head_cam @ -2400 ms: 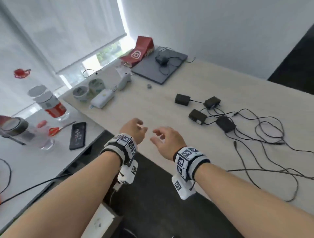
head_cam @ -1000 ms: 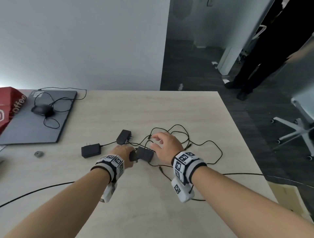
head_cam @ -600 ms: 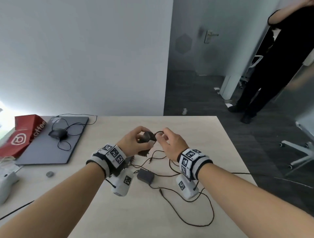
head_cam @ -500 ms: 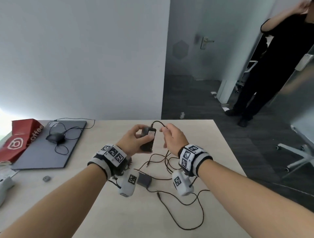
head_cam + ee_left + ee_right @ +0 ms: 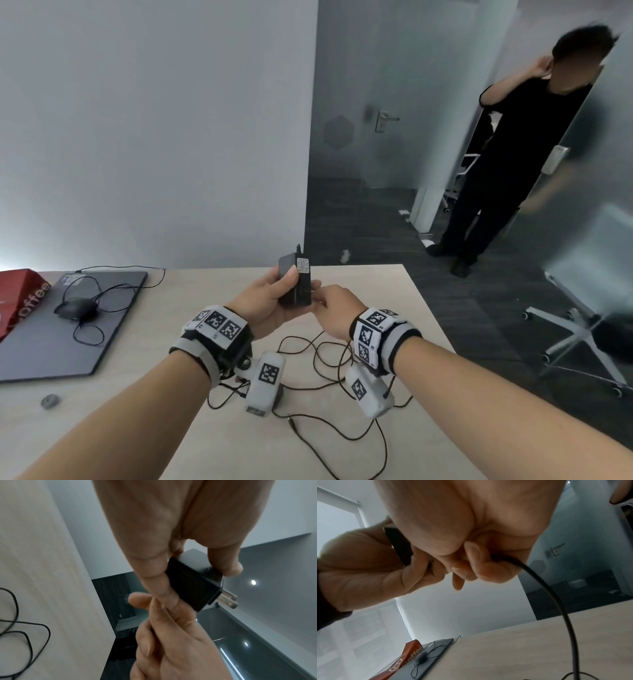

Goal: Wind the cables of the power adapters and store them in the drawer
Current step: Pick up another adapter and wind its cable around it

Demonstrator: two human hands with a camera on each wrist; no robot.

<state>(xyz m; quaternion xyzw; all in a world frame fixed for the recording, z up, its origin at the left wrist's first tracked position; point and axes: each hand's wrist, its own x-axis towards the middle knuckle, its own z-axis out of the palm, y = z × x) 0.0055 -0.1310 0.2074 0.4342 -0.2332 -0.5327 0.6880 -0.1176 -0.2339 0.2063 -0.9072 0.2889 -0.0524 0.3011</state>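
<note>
My left hand grips a black power adapter upright above the wooden table, thumb on its face. In the left wrist view the adapter shows its two metal prongs. My right hand sits just below and right of it, pinching the adapter's black cable, which drops to the table. More black cables lie tangled under my wrists; another adapter is mostly hidden behind the left wrist camera. No drawer is in view.
A closed grey laptop with a black mouse on it lies at the left, beside a red coffee bag. A small grey object sits near the front left. A person in black stands by the doorway; an office chair base is right.
I lifted the adapter higher and turned it upright in my left hand. My right hand slid from its top end down to the cable below it.
</note>
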